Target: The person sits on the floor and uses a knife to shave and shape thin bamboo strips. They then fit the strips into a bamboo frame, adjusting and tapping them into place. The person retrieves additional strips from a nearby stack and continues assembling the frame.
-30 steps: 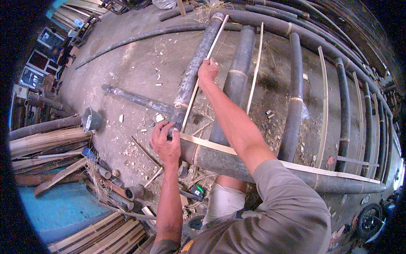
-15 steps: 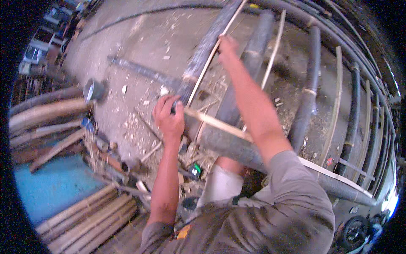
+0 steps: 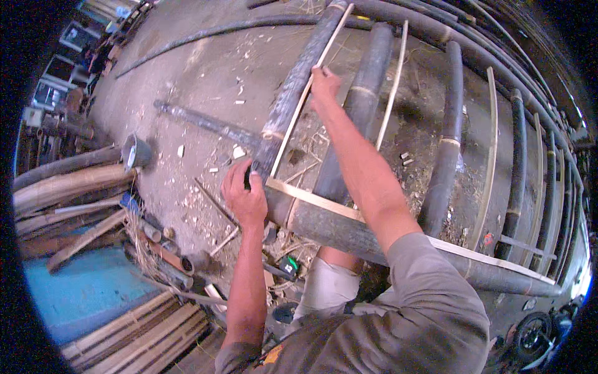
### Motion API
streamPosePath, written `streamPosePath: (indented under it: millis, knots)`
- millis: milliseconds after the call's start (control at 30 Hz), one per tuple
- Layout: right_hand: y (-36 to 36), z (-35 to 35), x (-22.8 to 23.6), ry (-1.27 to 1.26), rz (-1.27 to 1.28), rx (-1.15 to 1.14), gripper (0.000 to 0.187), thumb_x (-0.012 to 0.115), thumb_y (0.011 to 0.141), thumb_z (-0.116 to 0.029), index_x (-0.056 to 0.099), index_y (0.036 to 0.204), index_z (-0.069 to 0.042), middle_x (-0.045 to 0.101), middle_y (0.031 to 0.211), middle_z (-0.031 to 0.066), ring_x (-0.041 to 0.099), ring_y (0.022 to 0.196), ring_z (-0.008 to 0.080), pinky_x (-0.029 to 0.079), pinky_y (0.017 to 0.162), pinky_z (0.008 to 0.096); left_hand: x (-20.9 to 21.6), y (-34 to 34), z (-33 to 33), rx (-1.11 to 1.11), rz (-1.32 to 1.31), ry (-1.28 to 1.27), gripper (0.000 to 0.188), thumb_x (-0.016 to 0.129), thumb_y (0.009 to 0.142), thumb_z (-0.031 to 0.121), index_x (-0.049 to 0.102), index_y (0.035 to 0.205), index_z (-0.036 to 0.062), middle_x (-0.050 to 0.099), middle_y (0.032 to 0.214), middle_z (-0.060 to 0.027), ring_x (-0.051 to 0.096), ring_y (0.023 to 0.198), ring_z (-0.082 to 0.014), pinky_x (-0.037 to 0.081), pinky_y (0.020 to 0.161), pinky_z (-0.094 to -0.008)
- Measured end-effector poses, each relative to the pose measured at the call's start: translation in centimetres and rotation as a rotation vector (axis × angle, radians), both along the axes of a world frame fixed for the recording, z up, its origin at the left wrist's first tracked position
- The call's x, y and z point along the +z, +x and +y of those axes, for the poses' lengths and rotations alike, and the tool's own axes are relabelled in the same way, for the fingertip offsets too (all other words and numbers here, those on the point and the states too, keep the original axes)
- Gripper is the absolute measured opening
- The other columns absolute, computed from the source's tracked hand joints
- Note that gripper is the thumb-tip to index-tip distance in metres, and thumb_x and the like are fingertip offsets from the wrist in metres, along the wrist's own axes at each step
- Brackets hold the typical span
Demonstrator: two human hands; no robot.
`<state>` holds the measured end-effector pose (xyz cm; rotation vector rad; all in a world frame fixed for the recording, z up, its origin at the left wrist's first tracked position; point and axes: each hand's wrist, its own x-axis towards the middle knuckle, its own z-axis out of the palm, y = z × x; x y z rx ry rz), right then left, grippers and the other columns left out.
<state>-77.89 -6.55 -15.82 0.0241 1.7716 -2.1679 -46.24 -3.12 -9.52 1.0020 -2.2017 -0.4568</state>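
Observation:
My left hand (image 3: 244, 196) curls round the near end of a dark bamboo pole (image 3: 293, 93), its thumb toward the frame's corner. Something black shows between thumb and fingers, too small to make out. Farther up, my right hand (image 3: 325, 87) is closed on a thin pale bamboo strip (image 3: 288, 138) that lies along the pole's right side. The strip's near end meets a pale flat slat (image 3: 317, 198) on top of a thick bamboo beam (image 3: 339, 225). My right forearm hides part of that slat.
Several bamboo crosspieces (image 3: 443, 156) and pale strips (image 3: 489, 156) run off to the right. A grey bucket (image 3: 136, 153) stands left, by stacked bamboo (image 3: 75, 187). Wood chips and a loose pole (image 3: 205, 121) lie on the floor. A slatted bamboo panel (image 3: 140, 330) is lower left, a wheel (image 3: 532, 333) lower right.
The whole scene has shifted slightly down and left in view. Both hands keep about the same places on the pole and the strip.

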Motion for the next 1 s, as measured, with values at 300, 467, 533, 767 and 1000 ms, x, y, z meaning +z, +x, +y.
streamPosePath:
  millis: [300,467,533,767,1000]
  knots:
    - [0.3,1.1,1.8,-0.178,-0.196,0.073,0.056,0.069,0.09,-0.014,0.052,0.138,0.008,0.068,0.116,0.0153,0.065,0.096,0.0193,0.052,0.084,0.0338,0.0,0.1,0.2,0.0,-0.005,0.045,0.028,0.061,0.085,0.012,0.07,0.111,0.0063,0.068,0.115,-0.0135,0.059,0.112,-0.0328,0.039,0.104,-0.0459]
    - [-1.5,1.2,0.5,-0.314,-0.219,0.039,0.052,0.068,0.091,-0.015,0.054,0.135,0.008,0.067,0.108,0.015,0.064,0.091,0.0251,0.052,0.081,0.0388,0.9,-0.9,0.4,-0.03,-0.012,0.031,0.029,0.061,0.085,0.012,0.07,0.111,0.0054,0.068,0.114,-0.0143,0.059,0.112,-0.0332,0.04,0.103,-0.0457]
    - [-2.2,0.2,-0.3,-0.279,-0.174,-0.036,0.049,0.067,0.091,-0.015,0.056,0.134,0.007,0.067,0.107,0.0146,0.064,0.094,0.0261,0.052,0.084,0.0397,1.0,-1.1,0.6,-0.027,-0.022,0.01,0.028,0.061,0.085,0.011,0.07,0.111,0.0053,0.068,0.114,-0.0143,0.059,0.112,-0.0333,0.04,0.103,-0.0456]
    - [0.4,1.2,2.4,-0.321,-0.282,-0.042,0.056,0.071,0.089,-0.017,0.054,0.138,0.006,0.064,0.123,0.0132,0.062,0.103,0.022,0.051,0.088,0.0361,0.5,-0.3,0.5,-0.011,-0.003,0.028,0.028,0.061,0.085,0.011,0.071,0.111,0.006,0.067,0.116,-0.0144,0.059,0.114,-0.0333,0.039,0.104,-0.0454]
    - [-1.6,0.4,0.3,-0.182,-0.195,-0.069,0.057,0.07,0.089,-0.018,0.053,0.14,0.002,0.065,0.124,0.0147,0.062,0.105,0.0232,0.05,0.092,0.0369,0.3,-0.8,0.5,-0.02,0.008,0.026,0.028,0.062,0.085,0.011,0.071,0.111,0.0066,0.067,0.117,-0.0136,0.058,0.114,-0.0324,0.038,0.105,-0.0449]
